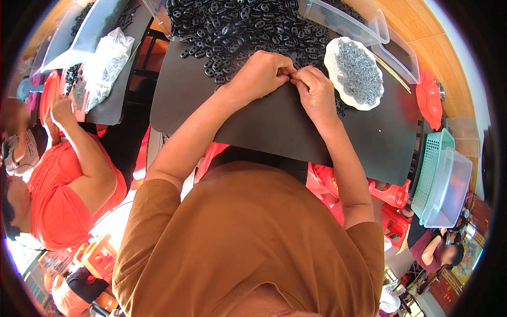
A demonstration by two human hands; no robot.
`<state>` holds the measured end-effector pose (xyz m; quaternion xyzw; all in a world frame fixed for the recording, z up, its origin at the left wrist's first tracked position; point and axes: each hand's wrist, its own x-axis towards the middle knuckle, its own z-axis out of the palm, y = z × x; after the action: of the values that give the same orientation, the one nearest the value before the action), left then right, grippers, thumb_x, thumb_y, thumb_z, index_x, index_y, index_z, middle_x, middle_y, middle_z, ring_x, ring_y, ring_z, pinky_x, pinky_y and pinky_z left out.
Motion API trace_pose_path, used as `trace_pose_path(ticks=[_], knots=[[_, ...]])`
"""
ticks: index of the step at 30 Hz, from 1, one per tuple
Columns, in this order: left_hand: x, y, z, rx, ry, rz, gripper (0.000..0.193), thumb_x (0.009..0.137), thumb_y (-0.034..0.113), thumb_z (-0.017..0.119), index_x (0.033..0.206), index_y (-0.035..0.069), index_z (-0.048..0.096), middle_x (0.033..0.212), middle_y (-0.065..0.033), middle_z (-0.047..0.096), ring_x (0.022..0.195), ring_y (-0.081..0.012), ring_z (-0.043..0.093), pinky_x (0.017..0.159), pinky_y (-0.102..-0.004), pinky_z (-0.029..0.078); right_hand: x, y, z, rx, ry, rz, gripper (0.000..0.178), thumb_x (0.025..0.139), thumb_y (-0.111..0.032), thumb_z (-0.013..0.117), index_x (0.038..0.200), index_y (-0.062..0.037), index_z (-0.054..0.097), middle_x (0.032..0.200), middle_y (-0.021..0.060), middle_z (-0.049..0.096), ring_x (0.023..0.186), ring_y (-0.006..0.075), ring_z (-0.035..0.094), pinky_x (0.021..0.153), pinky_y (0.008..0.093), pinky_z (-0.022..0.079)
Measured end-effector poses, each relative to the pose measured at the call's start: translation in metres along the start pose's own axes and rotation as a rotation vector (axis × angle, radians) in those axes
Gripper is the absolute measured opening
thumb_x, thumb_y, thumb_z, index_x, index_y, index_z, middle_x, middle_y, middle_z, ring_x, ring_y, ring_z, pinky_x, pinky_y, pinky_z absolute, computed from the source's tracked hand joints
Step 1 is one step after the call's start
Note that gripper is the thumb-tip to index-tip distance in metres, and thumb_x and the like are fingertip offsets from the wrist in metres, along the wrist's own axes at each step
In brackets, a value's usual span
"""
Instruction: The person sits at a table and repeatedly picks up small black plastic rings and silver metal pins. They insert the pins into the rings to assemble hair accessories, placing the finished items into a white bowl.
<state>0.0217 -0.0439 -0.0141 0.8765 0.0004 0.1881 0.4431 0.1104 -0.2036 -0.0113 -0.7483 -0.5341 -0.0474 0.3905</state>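
My left hand (pixel 260 73) and my right hand (pixel 316 94) meet over the dark table, fingertips pinched together and almost touching. A dark spot shows between the fingertips, but whatever they hold is too small and covered to make out. Just beyond my hands spreads a large heap of small black oval plastic pieces with holes (pixel 232 31). To the right of my right hand stands a white scalloped dish (pixel 330 63), filled with small silvery metal pins or screws (pixel 360 74). Several small dark bits lie on the table beside my right wrist.
A clear plastic bin (pixel 343 24) lies at the heap's far right, near thin yellowish sticks (pixel 393 74). A red scalloped dish (pixel 429 99) and a green basket (pixel 430 164) are at the right. On the left a person in red (pixel 68 185) sits at another table with a plastic bag (pixel 110 63).
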Motion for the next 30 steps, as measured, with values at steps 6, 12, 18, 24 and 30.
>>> trace_pose_path(ticks=[6,12,18,24,30], knots=[[0.0,-0.001,0.0,0.013,-0.022,-0.015,0.016,0.077,0.0,0.071,0.093,0.003,0.073,0.082,-0.0126,0.072,0.077,-0.0224,0.072,0.071,-0.0317,0.057,-0.001,0.001,0.001,0.012,0.014,-0.01,0.011,0.074,0.004,0.071,0.083,-0.0004,0.065,0.08,0.0118,0.062,0.08,0.0313,0.062,0.07,0.0393,0.051],[-0.002,-0.002,-0.004,-0.115,-0.035,-0.103,0.015,0.078,0.002,0.073,0.092,0.004,0.074,0.08,-0.0082,0.072,0.073,-0.0145,0.069,0.07,-0.0283,0.055,-0.001,0.002,-0.001,0.078,-0.025,0.138,0.012,0.077,0.003,0.072,0.088,-0.0008,0.068,0.082,0.0084,0.066,0.075,0.0225,0.065,0.067,0.0322,0.052],[0.006,-0.005,-0.006,-0.473,-0.013,-0.254,0.026,0.083,0.004,0.073,0.109,0.001,0.069,0.086,-0.0028,0.071,0.076,-0.0083,0.065,0.071,-0.0252,0.053,0.005,0.007,-0.01,0.595,0.017,0.418,0.025,0.083,0.003,0.072,0.107,-0.0031,0.067,0.091,0.0027,0.068,0.081,0.0071,0.063,0.074,0.0224,0.052],[0.004,-0.008,-0.011,-0.84,-0.044,-0.349,0.024,0.085,0.009,0.074,0.108,0.003,0.069,0.087,-0.002,0.069,0.078,-0.0072,0.062,0.071,-0.0222,0.05,0.007,0.006,-0.013,0.751,-0.018,0.356,0.025,0.086,0.003,0.07,0.11,-0.001,0.064,0.095,0.002,0.067,0.086,0.0074,0.063,0.079,0.0223,0.052],[0.004,-0.006,-0.011,-0.907,-0.068,-0.39,0.019,0.087,0.014,0.075,0.103,0.005,0.071,0.083,-0.0018,0.068,0.075,-0.0075,0.062,0.066,-0.0208,0.047,0.007,0.004,-0.016,0.777,-0.01,0.308,0.025,0.086,0.002,0.071,0.11,-0.0015,0.065,0.095,0.0019,0.068,0.087,0.0073,0.063,0.079,0.0225,0.052]])
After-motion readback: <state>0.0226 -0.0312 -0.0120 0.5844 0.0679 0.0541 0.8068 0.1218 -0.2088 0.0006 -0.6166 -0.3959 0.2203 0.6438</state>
